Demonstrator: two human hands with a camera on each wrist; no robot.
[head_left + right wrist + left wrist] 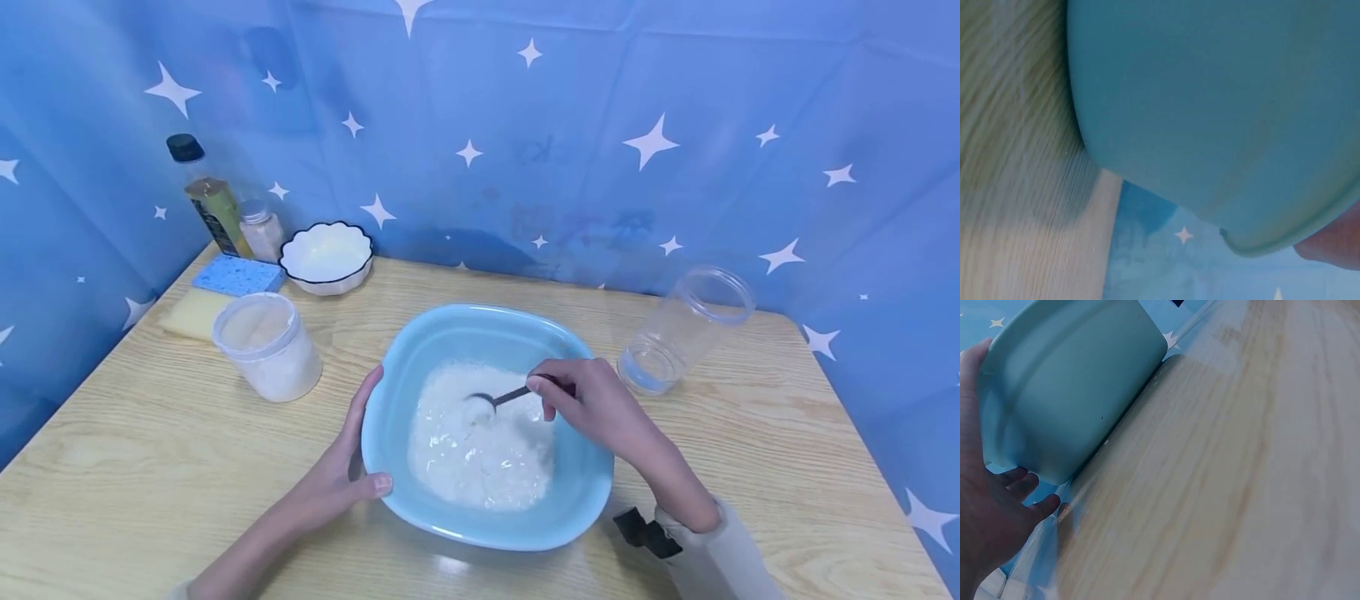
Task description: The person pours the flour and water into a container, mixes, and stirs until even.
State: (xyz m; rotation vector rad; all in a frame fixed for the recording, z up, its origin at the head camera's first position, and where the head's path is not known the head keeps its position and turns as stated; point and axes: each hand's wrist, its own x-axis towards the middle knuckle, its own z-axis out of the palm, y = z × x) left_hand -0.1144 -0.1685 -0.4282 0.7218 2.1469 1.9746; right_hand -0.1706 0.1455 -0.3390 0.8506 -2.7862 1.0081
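**Spoon in the powder, basin steadied**

While the table carries everything, the biggest thing on it is the basin, pale blue, standing at the middle and near the front edge. White powder covers its floor.

Against the basin's left rim lies the left hand: thumb hooked over the lip, fingers curled along the outer wall, so it grips the basin. From the left wrist view, the fingers press against the wall low down, near the table.

Over the basin's right side, the right hand pinches the handle of a spoon between thumb and curled fingers. The spoon's bowl sits in the powder, loaded with some of it.

To the right of the basin a clear jar lies tilted, mouth toward the wall. To the left stands a tub of white powder. Behind that are a white bowl, sponges, a bottle and a shaker.
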